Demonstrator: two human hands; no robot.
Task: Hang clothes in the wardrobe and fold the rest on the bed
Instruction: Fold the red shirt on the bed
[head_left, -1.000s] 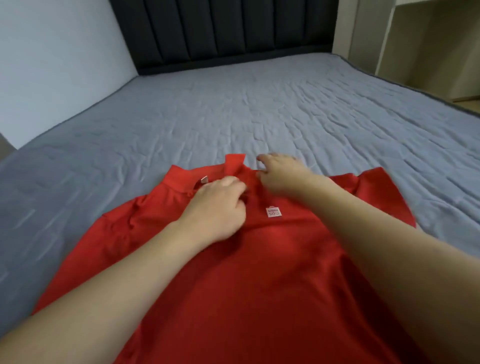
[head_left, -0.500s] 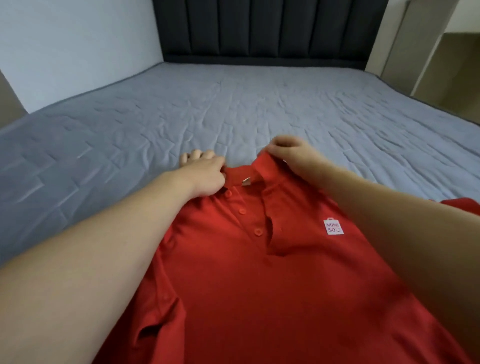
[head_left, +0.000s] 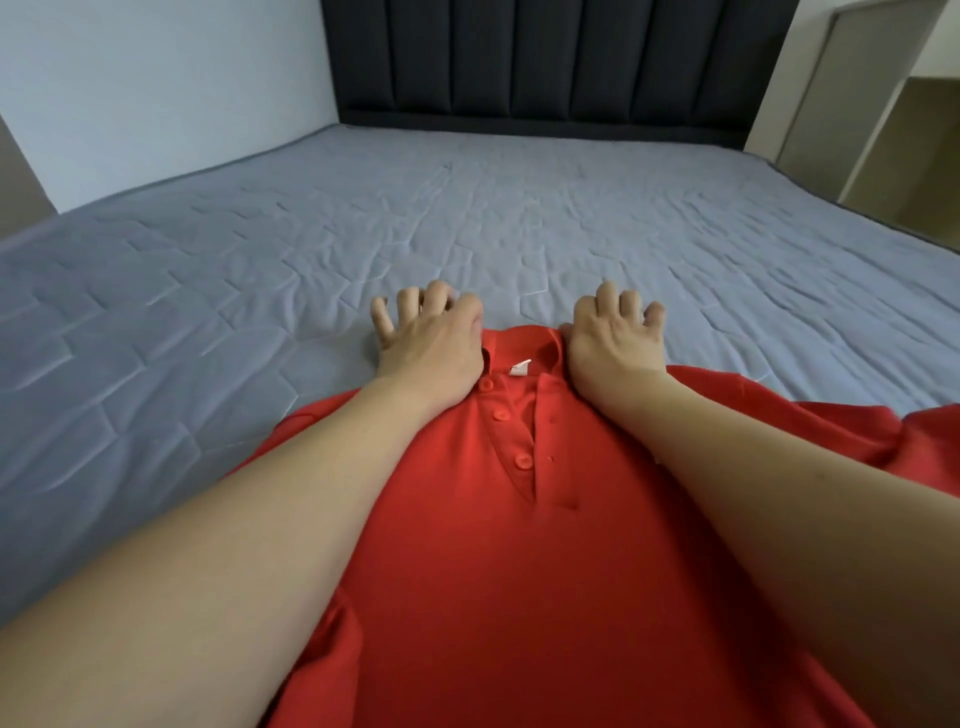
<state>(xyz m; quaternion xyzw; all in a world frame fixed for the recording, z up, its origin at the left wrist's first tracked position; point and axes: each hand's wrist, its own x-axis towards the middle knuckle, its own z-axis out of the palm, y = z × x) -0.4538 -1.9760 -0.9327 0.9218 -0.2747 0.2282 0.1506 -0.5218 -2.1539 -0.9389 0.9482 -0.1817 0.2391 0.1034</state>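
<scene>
Right up front, a red polo (head_left: 545, 597) lies flat on the bed (head_left: 208, 291), buttons up, its right sleeve spilling off toward the frame's edge. Both hands sit at the collar: left hand (head_left: 428, 343) on one side, right hand (head_left: 613, 343) on the other, fingers spread and relaxed over the sheet, not gripping anything. Past them, lots of bare grey sheet runs up to the dark headboard (head_left: 545, 57). Open shelving (head_left: 904, 145) stands far right.
</scene>
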